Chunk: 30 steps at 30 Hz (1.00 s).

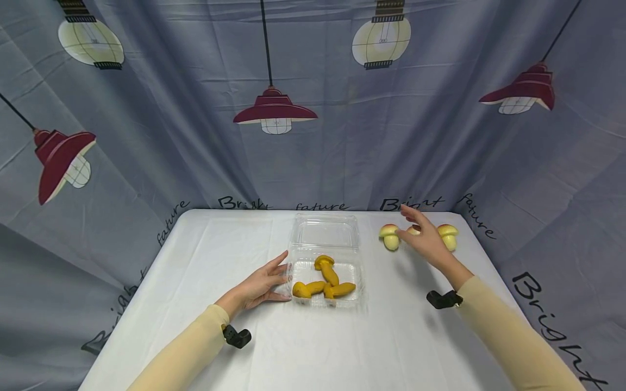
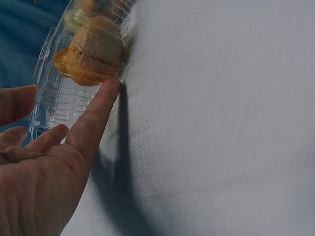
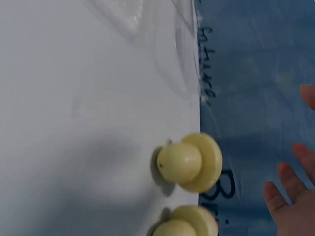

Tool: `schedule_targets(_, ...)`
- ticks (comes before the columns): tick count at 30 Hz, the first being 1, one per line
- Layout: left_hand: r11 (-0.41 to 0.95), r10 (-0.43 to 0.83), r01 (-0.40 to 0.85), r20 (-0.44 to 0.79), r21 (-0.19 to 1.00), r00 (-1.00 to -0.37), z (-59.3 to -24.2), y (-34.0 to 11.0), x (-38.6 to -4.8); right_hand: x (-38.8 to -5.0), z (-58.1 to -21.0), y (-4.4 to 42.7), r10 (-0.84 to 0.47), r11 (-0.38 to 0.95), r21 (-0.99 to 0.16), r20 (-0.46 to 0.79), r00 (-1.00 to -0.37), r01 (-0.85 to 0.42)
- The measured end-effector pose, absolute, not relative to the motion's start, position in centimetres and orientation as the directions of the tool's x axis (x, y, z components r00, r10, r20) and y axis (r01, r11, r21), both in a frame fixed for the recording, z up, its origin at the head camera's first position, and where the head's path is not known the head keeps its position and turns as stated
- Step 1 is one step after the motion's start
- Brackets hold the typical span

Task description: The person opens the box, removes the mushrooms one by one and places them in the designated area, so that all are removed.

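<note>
A clear plastic box lies with its lid laid back, and several brown-yellow mushrooms are inside. My left hand touches the box's left side, fingers extended; in the left wrist view a fingertip of the left hand meets the wall near a mushroom. My right hand hovers over a row of pale mushrooms with red-yellow caps, holding nothing. It partly hides the middle one, between the left one and right one. Two pale mushrooms show beside the right hand in the right wrist view.
A white cloth covers the table. Grey-blue curtains printed with lamps and lettering hang behind it and at both sides. The table's back edge runs just behind the lid and the pale mushrooms.
</note>
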<state>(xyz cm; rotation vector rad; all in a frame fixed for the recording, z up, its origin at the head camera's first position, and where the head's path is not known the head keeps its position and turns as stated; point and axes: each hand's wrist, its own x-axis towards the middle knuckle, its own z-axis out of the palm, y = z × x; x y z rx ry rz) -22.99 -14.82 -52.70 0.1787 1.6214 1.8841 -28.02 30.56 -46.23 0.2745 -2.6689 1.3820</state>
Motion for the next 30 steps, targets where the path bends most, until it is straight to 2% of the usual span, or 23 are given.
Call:
schedule_targets(6,-0.033,0.542,-0.372,-0.296,0.928,-0.787,-52.7,-14.8,-23.0,-27.1,-46.0,27.6,-0.252,0.552,-0.787,0.156,-0.955,-0.275)
schedule_targets(13,-0.035,0.542,-0.375,-0.298,0.926,-0.786,-52.7,-14.8,-23.0,-26.3,-46.2,25.2,-0.407,0.518,-0.777,0.143,-0.902,-0.357)
schedule_targets(30,-0.044,0.542,-0.384,-0.301,0.922,-0.785,-52.7,-14.9,-23.0,-24.7,-47.0,21.5,-0.605,0.531,-0.73,0.029,-0.796,-0.43)
